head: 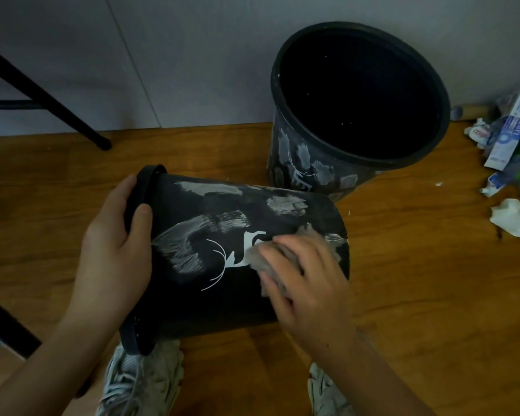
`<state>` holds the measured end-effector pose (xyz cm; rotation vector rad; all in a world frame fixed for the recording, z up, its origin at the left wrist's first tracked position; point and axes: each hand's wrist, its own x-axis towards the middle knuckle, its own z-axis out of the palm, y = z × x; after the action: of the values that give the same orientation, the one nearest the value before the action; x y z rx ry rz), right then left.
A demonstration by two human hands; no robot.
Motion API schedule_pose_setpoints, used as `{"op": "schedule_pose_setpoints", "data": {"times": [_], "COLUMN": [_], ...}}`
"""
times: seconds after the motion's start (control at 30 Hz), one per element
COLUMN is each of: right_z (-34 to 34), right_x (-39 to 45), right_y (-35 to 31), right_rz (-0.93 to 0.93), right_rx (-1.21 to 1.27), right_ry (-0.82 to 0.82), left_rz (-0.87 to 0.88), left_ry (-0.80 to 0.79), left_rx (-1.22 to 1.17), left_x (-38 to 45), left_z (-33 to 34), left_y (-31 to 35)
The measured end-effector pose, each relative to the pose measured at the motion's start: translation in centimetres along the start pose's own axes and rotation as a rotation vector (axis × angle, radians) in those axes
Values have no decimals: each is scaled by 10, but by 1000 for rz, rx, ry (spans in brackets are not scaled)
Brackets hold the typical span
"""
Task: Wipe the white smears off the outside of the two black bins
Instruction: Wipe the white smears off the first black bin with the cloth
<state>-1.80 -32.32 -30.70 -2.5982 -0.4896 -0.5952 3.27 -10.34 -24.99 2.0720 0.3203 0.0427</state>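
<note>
Gripping the tipped bin [222,295] by its rim with my left hand [114,253], my right hand [306,283] presses a grey cloth [258,259] against its smeared side, fingers [270,250] fairly straight.

The right hand [297,274], blurred at its fingertips, covers most of the crumpled grey cloth [257,259] and part of the white printed figure [246,250] on the tipped black plastic bin [222,301]. That bin's open mouth faces away, so its inside is hidden. It also hides the lower wall of the upright black round bin [312,166] behind it. Right of the upright bin, the blue-and-white toothpaste box [511,127] and crumpled white tissue [514,220] run off the picture's edge; the box's print is too small to read. Below the tipped bin, two pale sneakers [138,382] are cut off.
</note>
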Motion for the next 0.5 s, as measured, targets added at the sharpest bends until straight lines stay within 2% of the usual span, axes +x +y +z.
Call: {"op": "schedule_pose_setpoints", "data": {"times": [0.17,0.23,0.4,0.5], "right_z": [-5,-1,-1,-6], "right_x": [21,28,7,11], "right_y": [19,7,-5,16], "right_rz": [262,228,8,166], "right_rx": [-67,-46,-1,-44], "right_ry": [38,28,-14,51], "left_rz": [-5,-17,-30,-27], "left_ry": [15,28,19,27], "left_rx": [-53,-76,-97,-92], "left_x": [-2,-2,-1,-3], "left_z": [2,3,3,4], "left_y": [0,-1,-1,0]}}
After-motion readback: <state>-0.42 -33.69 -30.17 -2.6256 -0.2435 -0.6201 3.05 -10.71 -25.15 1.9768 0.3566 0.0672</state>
